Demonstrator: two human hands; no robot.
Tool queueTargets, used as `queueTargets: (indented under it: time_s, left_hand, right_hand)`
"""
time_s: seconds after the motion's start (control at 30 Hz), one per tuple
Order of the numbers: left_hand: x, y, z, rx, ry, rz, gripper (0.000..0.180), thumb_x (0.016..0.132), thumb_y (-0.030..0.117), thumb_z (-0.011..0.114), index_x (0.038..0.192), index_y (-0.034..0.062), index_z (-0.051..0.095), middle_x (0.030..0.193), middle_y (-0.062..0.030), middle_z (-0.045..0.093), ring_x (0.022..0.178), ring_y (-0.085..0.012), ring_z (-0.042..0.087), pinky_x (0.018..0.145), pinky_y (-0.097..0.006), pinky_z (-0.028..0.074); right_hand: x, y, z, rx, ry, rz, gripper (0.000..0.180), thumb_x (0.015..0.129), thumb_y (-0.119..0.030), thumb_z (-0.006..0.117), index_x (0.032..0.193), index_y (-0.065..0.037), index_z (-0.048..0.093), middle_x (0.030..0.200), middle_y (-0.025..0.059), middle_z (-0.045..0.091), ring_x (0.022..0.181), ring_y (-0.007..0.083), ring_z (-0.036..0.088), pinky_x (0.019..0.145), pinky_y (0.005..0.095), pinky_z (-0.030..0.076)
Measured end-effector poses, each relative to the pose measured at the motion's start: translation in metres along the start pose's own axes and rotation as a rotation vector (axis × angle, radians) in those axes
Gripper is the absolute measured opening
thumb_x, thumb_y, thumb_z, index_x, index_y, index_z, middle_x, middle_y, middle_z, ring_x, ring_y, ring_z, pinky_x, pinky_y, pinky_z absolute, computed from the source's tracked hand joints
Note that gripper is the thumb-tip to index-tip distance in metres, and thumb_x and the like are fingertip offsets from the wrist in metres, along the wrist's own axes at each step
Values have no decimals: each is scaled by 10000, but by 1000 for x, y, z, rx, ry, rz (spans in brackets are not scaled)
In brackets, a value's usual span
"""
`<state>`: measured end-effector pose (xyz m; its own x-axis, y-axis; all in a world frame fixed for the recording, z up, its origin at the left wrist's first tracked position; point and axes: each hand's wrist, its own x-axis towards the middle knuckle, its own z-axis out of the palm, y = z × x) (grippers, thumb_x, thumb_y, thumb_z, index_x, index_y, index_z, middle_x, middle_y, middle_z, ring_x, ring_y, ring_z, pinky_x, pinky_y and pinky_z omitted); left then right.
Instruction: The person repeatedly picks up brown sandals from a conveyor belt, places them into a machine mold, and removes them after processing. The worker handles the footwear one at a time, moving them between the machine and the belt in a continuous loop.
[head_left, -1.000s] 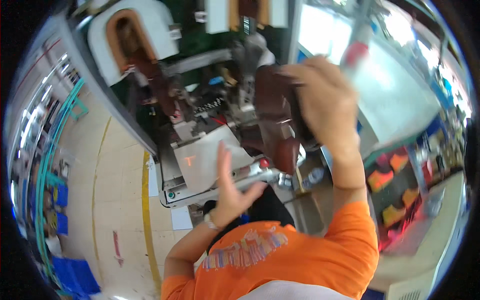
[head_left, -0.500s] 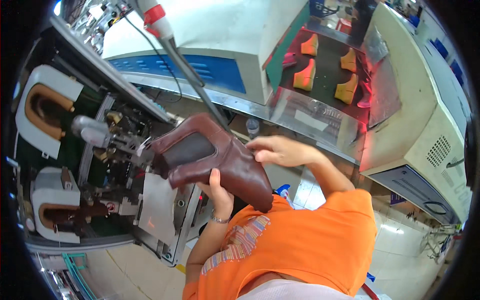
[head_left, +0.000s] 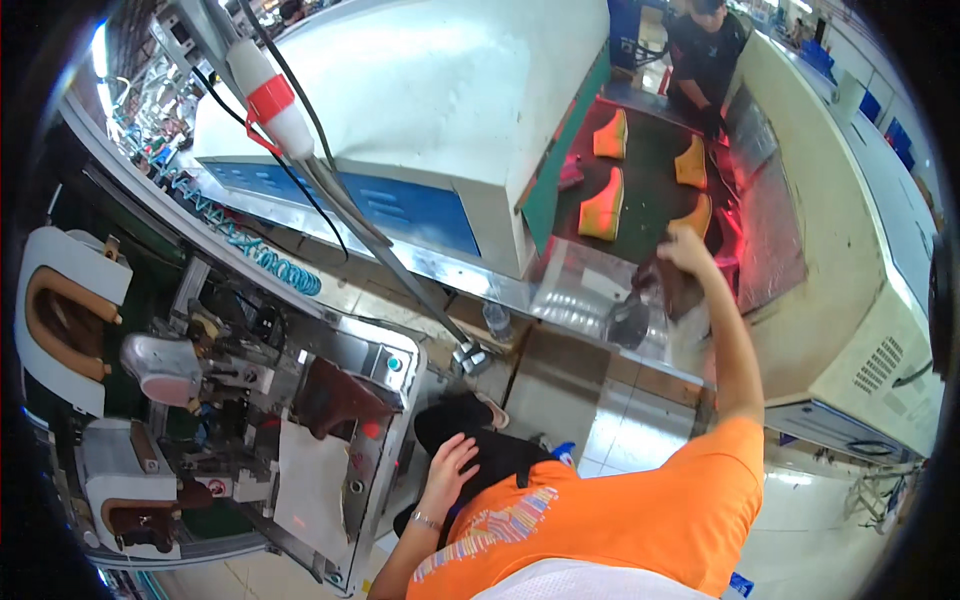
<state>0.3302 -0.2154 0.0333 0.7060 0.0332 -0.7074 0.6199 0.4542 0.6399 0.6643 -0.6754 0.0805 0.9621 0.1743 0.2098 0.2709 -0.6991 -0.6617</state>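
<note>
My right hand (head_left: 686, 252) reaches far forward, its fingers closed on the top of a brown leather boot upper (head_left: 676, 290) with a dark grey lining. The upper is smeared by motion and hangs over the metal plate at the mouth of the conveyor. My left hand (head_left: 450, 478) is empty, fingers apart, near my lap beside the machine bench. On that bench lies another brown leather piece (head_left: 340, 400), next to a whitish sheet (head_left: 312, 490).
Several yellow-orange boot-shaped pieces (head_left: 601, 205) stand on the dark conveyor (head_left: 645, 190) under red light, between two cream housings. A co-worker (head_left: 706, 55) is at its far end. A slanting metal pole (head_left: 385, 235) rises ahead; a machine with padded forms (head_left: 70, 320) is left.
My right hand has carried the boot upper forward and right to the conveyor. My left hand has let go of it and dropped back. The brown piece on the bench now shows.
</note>
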Motion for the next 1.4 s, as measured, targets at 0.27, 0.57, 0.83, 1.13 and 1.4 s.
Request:
queueTargets:
  time_s: [0.27,0.57,0.83,1.13,1.4]
  left_hand:
    - [-15,58,-16,92,71,208,351,853,152,506,1200,129,454,1179,-54,506,1098,-175,455,871,-398,379]
    - [-24,39,-23,59,160,138,305,857,133,499,1157,82,472,1140,-54,524,1039,-151,493,841,-301,400]
    - [-6,9,-15,290,89,518,302,833,31,514,1135,36,491,1099,-86,554,1038,-177,520,896,-288,405]
    - [-74,-8,-11,604,122,596,365,816,141,558,1157,37,481,1108,-101,558,1026,-196,531,895,-322,406]
    - [-115,-9,-53,264,371,699,340,829,85,535,1163,46,485,1086,-84,562,1035,-152,512,879,-273,403]
  right_hand:
    - [238,27,18,-14,507,755,1080,666,-522,649,1305,83,22,1294,237,359,1149,363,424,948,444,343]
    - [160,77,131,-25,485,663,700,738,-323,594,1222,85,296,1082,300,515,1023,397,513,864,410,411]
    - [11,-65,269,485,302,197,262,789,-43,527,1050,-18,526,914,108,611,853,207,584,759,309,449]
    - [-40,-332,358,881,-648,-225,291,844,-180,552,1020,50,570,860,74,612,746,99,558,661,222,447]
    - [16,-426,480,210,-870,-364,430,659,-357,730,846,17,627,701,93,625,694,167,600,613,277,464]
